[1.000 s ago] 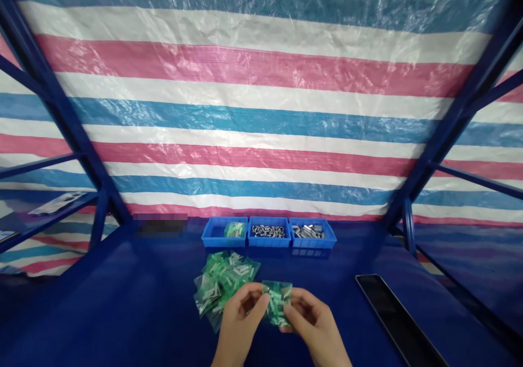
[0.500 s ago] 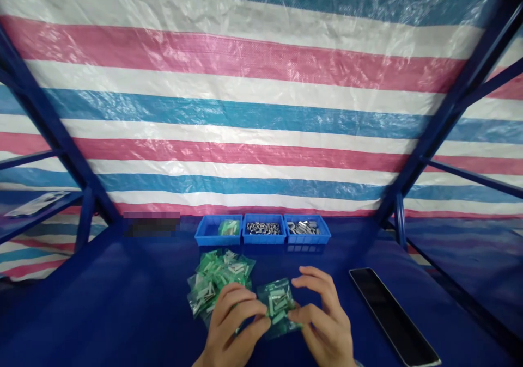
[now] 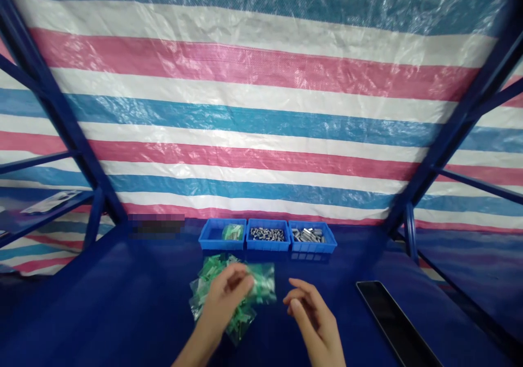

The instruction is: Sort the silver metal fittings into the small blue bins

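Nearest, the person's left hand (image 3: 224,293) is curling its fingers together over a heap of clear green-tinted plastic bags (image 3: 261,282) on the blue tabletop (image 3: 122,323), hiding part of it so any grip is unclear, while the right hand (image 3: 312,315) is hovering empty, fingers loosely apart, short of three blue plastic trays (image 3: 267,243).

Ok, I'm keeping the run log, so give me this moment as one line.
left hand: on pile of clear green plastic bags | right hand: open, apart from pile | three blue plastic trays: beyond pile
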The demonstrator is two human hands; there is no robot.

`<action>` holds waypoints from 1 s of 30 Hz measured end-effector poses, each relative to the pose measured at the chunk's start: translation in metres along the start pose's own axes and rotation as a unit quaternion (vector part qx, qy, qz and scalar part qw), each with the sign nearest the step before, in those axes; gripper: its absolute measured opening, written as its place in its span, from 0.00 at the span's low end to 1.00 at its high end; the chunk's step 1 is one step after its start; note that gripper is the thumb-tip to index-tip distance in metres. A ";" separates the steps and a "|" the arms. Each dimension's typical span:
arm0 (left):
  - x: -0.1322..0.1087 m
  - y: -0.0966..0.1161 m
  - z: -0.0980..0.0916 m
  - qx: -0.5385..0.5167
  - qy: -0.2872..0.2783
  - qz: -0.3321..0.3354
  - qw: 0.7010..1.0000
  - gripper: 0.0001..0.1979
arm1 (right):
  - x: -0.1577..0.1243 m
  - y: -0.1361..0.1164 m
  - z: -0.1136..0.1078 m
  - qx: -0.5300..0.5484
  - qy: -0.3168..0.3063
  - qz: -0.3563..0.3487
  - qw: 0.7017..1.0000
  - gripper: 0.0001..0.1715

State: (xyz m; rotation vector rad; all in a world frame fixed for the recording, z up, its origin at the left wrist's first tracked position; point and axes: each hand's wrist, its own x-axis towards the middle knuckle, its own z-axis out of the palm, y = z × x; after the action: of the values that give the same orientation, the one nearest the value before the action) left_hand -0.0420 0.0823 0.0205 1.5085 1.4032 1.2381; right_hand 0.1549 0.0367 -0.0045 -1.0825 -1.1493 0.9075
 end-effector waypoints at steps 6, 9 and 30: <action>0.121 -0.026 -0.056 0.145 0.082 -0.023 0.986 0.10 | -0.002 0.004 -0.004 0.006 0.013 0.048 0.999 0.19; 0.154 -0.033 -0.056 0.227 0.038 -0.054 0.972 0.12 | -0.007 0.007 -0.002 0.011 0.016 0.051 0.999 0.21; 0.108 -0.043 -0.093 0.379 0.110 0.069 0.916 0.14 | -0.010 0.020 -0.004 -0.049 -0.014 0.036 0.998 0.23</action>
State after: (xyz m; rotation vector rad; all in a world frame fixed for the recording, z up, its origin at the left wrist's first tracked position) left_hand -0.1490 0.1858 0.0243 2.0448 2.1163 1.0058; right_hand 0.1569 0.0319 -0.0265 -1.2003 -1.1942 0.9317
